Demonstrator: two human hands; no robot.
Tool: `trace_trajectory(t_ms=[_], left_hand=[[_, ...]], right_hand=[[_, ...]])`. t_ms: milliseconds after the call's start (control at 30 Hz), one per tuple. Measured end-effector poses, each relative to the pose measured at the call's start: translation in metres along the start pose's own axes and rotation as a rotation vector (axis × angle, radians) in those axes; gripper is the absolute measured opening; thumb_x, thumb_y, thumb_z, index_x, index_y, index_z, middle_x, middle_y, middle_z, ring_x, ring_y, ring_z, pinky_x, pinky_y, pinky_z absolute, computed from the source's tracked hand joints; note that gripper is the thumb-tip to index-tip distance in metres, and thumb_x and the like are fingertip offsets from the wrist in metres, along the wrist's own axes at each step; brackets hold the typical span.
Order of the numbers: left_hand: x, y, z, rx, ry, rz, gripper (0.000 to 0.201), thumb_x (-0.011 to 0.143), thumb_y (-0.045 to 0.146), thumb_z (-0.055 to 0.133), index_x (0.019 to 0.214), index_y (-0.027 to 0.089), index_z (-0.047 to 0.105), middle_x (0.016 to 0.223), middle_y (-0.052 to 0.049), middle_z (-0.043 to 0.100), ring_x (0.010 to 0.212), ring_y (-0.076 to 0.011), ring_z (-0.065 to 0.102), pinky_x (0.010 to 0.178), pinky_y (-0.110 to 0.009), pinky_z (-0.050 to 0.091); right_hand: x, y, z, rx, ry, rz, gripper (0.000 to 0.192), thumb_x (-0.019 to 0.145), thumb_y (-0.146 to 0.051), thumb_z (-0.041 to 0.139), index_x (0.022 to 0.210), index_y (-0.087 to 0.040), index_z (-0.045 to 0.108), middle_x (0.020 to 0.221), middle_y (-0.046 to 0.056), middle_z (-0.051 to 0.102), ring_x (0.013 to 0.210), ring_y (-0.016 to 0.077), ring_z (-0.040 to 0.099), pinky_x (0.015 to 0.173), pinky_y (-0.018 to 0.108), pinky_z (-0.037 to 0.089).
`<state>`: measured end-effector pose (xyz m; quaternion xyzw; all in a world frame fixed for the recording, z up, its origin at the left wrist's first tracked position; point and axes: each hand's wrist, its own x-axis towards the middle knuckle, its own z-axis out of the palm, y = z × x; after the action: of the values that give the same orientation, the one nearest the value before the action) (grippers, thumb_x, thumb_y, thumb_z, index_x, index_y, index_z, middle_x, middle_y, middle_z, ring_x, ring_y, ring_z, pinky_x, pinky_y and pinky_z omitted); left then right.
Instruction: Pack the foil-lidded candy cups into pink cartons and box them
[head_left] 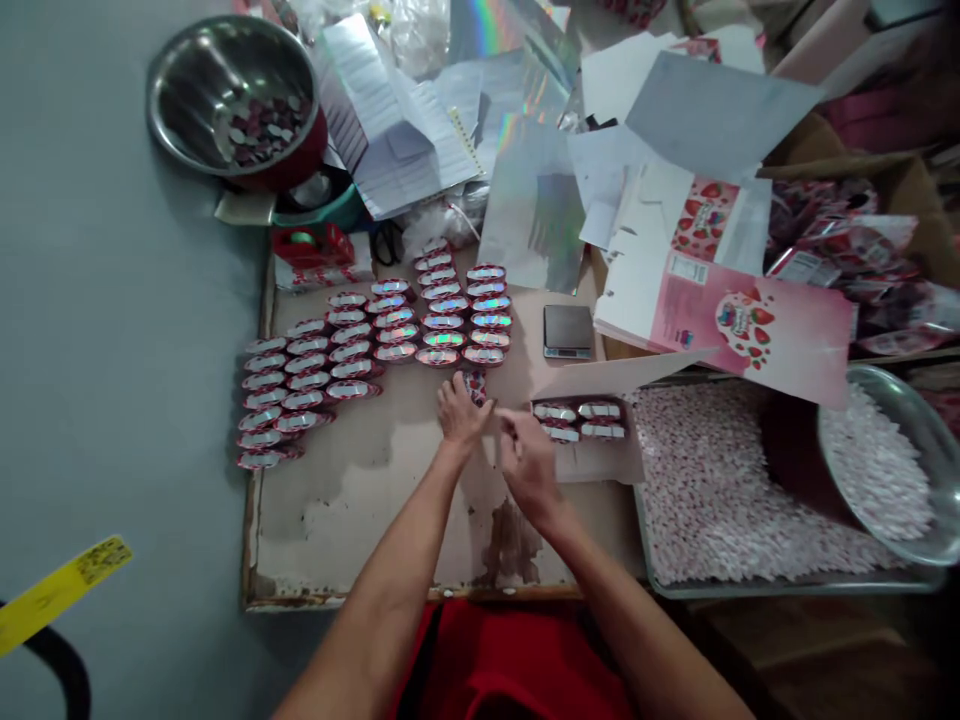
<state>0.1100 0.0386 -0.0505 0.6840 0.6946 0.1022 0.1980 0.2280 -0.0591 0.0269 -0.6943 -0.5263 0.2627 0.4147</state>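
My left hand is on the cardboard-covered table, its fingers and thumb closed around a small red-printed packet. Close to its right, my right hand is curled, with thumb and forefinger near the left thumb; whatever they pinch is too small to make out. Just beyond the hands, rows of red packets stand with silvery edges up, and more rows stretch to the left. Beside my right hand, an open carton contains several similar packets.
A small digital scale lies behind the carton. At right, a metal tray is filled with small white-and-pink pieces, and a metal bowl tips over it. Printed carton sheets overhang the carton. Another metal bowl stands far left.
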Motion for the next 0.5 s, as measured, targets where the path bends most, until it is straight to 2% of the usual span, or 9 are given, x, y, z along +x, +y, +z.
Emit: trace_trajectory(t_ms=[100, 167, 233, 300, 367, 433, 500], left_hand=[[0.016, -0.013, 0.003, -0.267, -0.064, -0.132, 0.066, 0.084, 0.034, 0.08, 0.142, 0.014, 0.055, 0.13, -0.02, 0.067, 0.125, -0.035, 0.063, 0.111, -0.048, 0.05], [0.018, -0.026, -0.003, -0.508, -0.049, -0.308, 0.055, 0.096, 0.041, 0.067, 0.143, 0.017, 0.053, 0.13, -0.017, 0.069, 0.121, -0.0297, 0.067, 0.106, -0.042, 0.054], [0.018, -0.037, -0.009, -0.672, 0.018, -0.494, 0.045, 0.107, 0.045, 0.048, 0.143, 0.018, 0.052, 0.131, -0.016, 0.07, 0.12, -0.0256, 0.069, 0.103, -0.037, 0.056], [0.021, -0.039, -0.012, -0.737, 0.11, -0.591, 0.043, 0.11, 0.042, 0.039, 0.143, 0.016, 0.05, 0.138, -0.018, 0.067, 0.124, -0.0232, 0.068, 0.105, -0.034, 0.055], [0.027, -0.031, -0.009, -0.755, 0.161, -0.63, 0.046, 0.11, 0.042, 0.042, 0.145, 0.013, 0.046, 0.143, -0.022, 0.063, 0.124, -0.0237, 0.069, 0.103, -0.033, 0.057], [0.035, -0.02, -0.004, -0.775, 0.151, -0.644, 0.051, 0.109, 0.046, 0.044, 0.146, 0.011, 0.045, 0.143, -0.025, 0.062, 0.117, -0.0258, 0.072, 0.091, -0.034, 0.063], [0.043, -0.013, 0.0, -0.792, 0.126, -0.625, 0.055, 0.109, 0.053, 0.043, 0.144, 0.011, 0.047, 0.133, -0.025, 0.067, 0.107, -0.0268, 0.075, 0.08, -0.035, 0.065]], right_hand=[[0.051, 0.021, 0.055, 0.06, 0.19, 0.224, 0.039, 0.087, -0.013, 0.047, 0.124, -0.017, 0.06, 0.123, 0.015, 0.063, 0.109, 0.0243, 0.064, 0.098, 0.042, 0.056], [0.078, 0.041, 0.077, 0.085, 0.25, 0.368, 0.048, 0.081, -0.015, 0.051, 0.129, -0.017, 0.054, 0.132, 0.017, 0.057, 0.115, 0.0252, 0.062, 0.1, 0.043, 0.056], [0.094, 0.055, 0.092, 0.089, 0.247, 0.462, 0.058, 0.075, -0.018, 0.056, 0.133, -0.018, 0.049, 0.136, 0.017, 0.055, 0.119, 0.0262, 0.061, 0.105, 0.045, 0.054], [0.101, 0.063, 0.101, 0.062, 0.216, 0.477, 0.066, 0.071, -0.019, 0.061, 0.135, -0.018, 0.046, 0.136, 0.017, 0.057, 0.123, 0.0278, 0.059, 0.111, 0.047, 0.05], [0.103, 0.065, 0.107, 0.01, 0.201, 0.439, 0.071, 0.07, -0.02, 0.065, 0.138, -0.018, 0.043, 0.138, 0.017, 0.058, 0.128, 0.0295, 0.057, 0.115, 0.048, 0.047], [0.105, 0.066, 0.109, -0.062, 0.207, 0.398, 0.075, 0.07, -0.021, 0.066, 0.14, -0.017, 0.04, 0.14, 0.018, 0.057, 0.13, 0.0305, 0.057, 0.116, 0.048, 0.046], [0.108, 0.067, 0.107, -0.161, 0.213, 0.366, 0.077, 0.07, -0.02, 0.067, 0.142, -0.016, 0.04, 0.142, 0.019, 0.056, 0.132, 0.0323, 0.055, 0.117, 0.049, 0.045]])
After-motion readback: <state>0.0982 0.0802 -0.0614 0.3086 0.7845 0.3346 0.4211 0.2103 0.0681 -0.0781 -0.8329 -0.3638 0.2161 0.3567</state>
